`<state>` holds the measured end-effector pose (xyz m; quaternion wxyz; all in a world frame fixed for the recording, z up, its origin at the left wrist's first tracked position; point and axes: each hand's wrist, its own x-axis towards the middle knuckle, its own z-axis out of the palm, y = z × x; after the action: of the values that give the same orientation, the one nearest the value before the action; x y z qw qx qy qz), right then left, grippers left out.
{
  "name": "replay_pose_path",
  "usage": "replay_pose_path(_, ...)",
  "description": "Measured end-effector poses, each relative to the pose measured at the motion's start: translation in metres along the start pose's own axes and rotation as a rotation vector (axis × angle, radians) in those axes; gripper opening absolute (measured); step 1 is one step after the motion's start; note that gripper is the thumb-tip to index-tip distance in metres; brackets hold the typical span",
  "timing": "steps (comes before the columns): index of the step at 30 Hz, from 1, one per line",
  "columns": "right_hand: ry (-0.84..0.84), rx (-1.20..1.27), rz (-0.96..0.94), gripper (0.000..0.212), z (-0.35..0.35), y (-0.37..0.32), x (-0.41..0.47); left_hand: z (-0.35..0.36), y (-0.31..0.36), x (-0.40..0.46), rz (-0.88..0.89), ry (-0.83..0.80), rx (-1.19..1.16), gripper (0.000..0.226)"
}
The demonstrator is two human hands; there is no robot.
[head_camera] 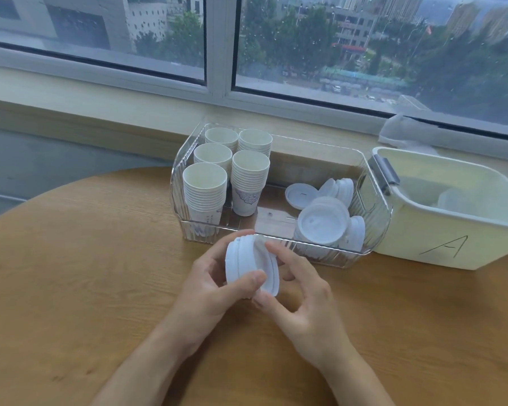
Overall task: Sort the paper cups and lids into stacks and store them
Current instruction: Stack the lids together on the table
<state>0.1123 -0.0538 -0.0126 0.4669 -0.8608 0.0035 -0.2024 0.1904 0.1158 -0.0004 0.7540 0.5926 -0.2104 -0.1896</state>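
While both hands are gripping a small lid stack (248,266) over the counter (100,259), left hand (208,291) curling around it, right hand (302,297) pinching its edge, cup stacks (206,197) standing in the clear bin (329,253)

Clear bin (276,253) on the counter (85,259) at its far edge. Cup stacks (235,177) in the bin's left half; loose lids (323,218) in its right half. Tub (423,230) just right of the bin. Held lid stack (247,265) before the bin, above the counter.
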Motion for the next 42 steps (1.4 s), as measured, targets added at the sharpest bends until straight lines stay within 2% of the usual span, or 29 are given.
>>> replay_pose_path(6,-0.024,0.228,0.06,0.057,-0.0016,-0.0005,0.0015,-0.0028,0.0012,0.0006,-0.022,0.0,-0.007,0.066)
replay_pose_path(10,-0.046,0.321,0.123,0.063,-0.0016,0.0002,0.0024,-0.0045,-0.0006,0.0021,-0.047,-0.017,-0.017,0.064)
replay_pose_path(15,-0.057,0.268,0.103,0.076,-0.0027,0.0025,0.0042,-0.0047,-0.0006,0.0021,-0.048,-0.015,0.023,0.068)
replay_pose_path(21,-0.073,0.243,0.112,0.088,-0.0029,0.0069,0.0061,-0.0042,0.0009,0.0005,-0.059,-0.091,0.01,0.06)
replay_pose_path(26,-0.099,0.191,0.099,0.089,-0.0042,0.0071,0.006,-0.0039,-0.0017,0.0018,-0.057,-0.102,-0.016,0.061)
replay_pose_path(33,-0.071,0.22,0.11,0.076,-0.0035,0.0059,0.0049,-0.0056,-0.0035,0.0026,-0.047,-0.098,0.0,0.061)
replay_pose_path(38,-0.065,0.232,0.093,0.079,-0.0047,0.0052,0.0041,-0.0091,-0.0043,0.0018,-0.049,-0.061,0.005,0.074)
replay_pose_path(42,-0.058,0.253,0.097,0.081,-0.0036,0.0053,0.0037,-0.0101,-0.0075,0.0019,-0.048,-0.051,0.01,0.07)
